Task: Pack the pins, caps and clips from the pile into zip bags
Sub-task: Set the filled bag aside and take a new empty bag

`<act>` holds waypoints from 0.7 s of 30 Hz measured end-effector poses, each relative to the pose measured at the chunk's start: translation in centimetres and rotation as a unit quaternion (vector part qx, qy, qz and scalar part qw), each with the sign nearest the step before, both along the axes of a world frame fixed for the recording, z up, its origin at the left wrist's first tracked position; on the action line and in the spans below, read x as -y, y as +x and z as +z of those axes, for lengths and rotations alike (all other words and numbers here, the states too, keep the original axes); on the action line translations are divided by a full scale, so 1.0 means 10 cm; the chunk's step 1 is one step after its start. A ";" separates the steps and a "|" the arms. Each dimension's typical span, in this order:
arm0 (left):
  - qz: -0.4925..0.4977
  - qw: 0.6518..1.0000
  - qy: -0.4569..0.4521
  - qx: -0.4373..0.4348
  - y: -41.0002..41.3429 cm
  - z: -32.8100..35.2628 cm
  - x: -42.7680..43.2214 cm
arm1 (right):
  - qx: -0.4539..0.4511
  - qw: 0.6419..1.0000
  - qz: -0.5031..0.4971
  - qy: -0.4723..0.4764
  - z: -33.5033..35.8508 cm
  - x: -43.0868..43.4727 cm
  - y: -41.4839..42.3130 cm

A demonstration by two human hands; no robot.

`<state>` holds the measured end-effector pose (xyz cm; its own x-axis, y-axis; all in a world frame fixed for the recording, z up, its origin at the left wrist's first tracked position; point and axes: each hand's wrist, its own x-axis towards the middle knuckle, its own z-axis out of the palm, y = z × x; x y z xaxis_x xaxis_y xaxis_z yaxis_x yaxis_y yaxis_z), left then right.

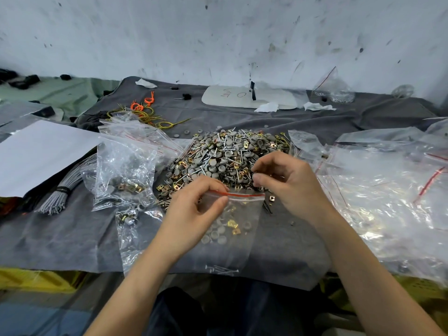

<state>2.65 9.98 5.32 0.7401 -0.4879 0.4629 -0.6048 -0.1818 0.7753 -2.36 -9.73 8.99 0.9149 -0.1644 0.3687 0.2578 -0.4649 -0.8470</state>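
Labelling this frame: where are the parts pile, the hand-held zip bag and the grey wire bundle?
parts pile (pixel 225 151): head view, grey caps at its middle.
hand-held zip bag (pixel 242 251): head view, clear panel below the red strip.
grey wire bundle (pixel 57 201): head view, strands below the black band.

I see a grey cloth (pixel 60 238) spread over the table. At its middle lies the pile (pixel 232 151) of pins, caps and clips. Filled bags (pixel 126 170) lie just left of it and empty bags (pixel 378 190) are heaped to the right. One bag (pixel 230 238) rests on the near side. Farther left are a paper sheet (pixel 41 154) and a grey bundle (pixel 60 192). At the back I make out wires (pixel 150 117), a white board (pixel 232 97) and tissues (pixel 317 106).
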 end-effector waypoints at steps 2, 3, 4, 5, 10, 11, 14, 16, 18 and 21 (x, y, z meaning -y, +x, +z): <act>-0.022 0.999 0.016 0.034 0.00 0.02 -0.02 | 0.005 0.999 0.027 0.039 0.05 -0.03 -0.04; -0.036 0.998 0.015 0.044 0.00 0.03 -0.03 | 0.008 0.998 0.035 0.055 0.07 -0.04 -0.05; -0.050 0.997 0.011 0.051 -0.01 0.04 -0.04 | 0.008 0.996 0.043 0.073 0.08 -0.05 -0.06; -0.062 0.996 0.006 0.056 -0.01 0.05 -0.05 | 0.008 0.995 0.052 0.089 0.09 -0.07 -0.08; -0.094 0.992 -0.021 0.079 -0.03 0.08 -0.05 | 0.011 0.978 0.106 0.179 0.11 -0.13 -0.13; -0.095 0.992 -0.030 0.081 -0.03 0.09 -0.04 | 0.011 0.978 0.111 0.179 0.11 -0.14 -0.13; -0.088 0.992 -0.060 0.070 -0.05 0.10 -0.03 | -0.009 0.988 0.113 0.109 0.12 -0.14 -0.17; -0.082 0.992 -0.078 0.054 -0.05 0.10 -0.03 | -0.002 0.992 0.093 0.088 0.16 -0.07 -0.15; -0.075 0.992 -0.089 0.042 -0.06 0.10 -0.04 | 0.025 0.996 0.019 0.089 0.15 0.07 -0.07; -0.063 0.993 -0.101 0.023 -0.08 0.10 -0.04 | -0.056 0.995 -0.078 -0.014 -0.07 0.27 0.18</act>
<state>1.87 10.43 6.36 0.6545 -0.4688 0.5932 -0.6489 0.0544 0.7589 -0.58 -12.48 8.28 0.9144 -0.2990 0.2728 0.0856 -0.5159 -0.8524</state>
